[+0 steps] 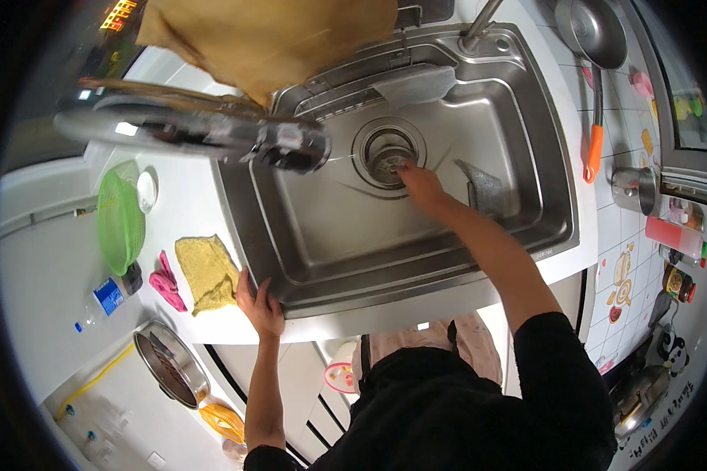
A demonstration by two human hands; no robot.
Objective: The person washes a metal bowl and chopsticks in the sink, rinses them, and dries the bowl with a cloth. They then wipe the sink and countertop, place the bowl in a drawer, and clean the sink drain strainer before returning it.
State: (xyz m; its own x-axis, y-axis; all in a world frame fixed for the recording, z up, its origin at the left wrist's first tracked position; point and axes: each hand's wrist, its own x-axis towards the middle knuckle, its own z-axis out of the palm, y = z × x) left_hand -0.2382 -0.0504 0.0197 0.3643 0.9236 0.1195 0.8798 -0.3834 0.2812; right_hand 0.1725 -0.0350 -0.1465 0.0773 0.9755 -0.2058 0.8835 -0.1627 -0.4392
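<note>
My right hand (418,179) reaches into the stainless steel sink (330,235). Its fingertips are at the rim of the round metal drain strainer (387,165), which sits tilted over the drain opening. Whether the fingers grip the strainer is hard to tell. My left hand (262,306) rests on the sink's front left corner, fingers apart, beside a yellow cloth (206,274). A grey mesh cloth (488,187) lies in the basin at the right, and another grey cloth (418,83) hangs over the rack at the back.
A blurred chrome faucet (230,135) and a brown hanging sheet (271,41) cover the back left. On the left counter are a green basket (118,218), a pink cloth (166,282) and a plastic bottle (103,300). A steel pot (633,189) and pan (595,35) are at the right.
</note>
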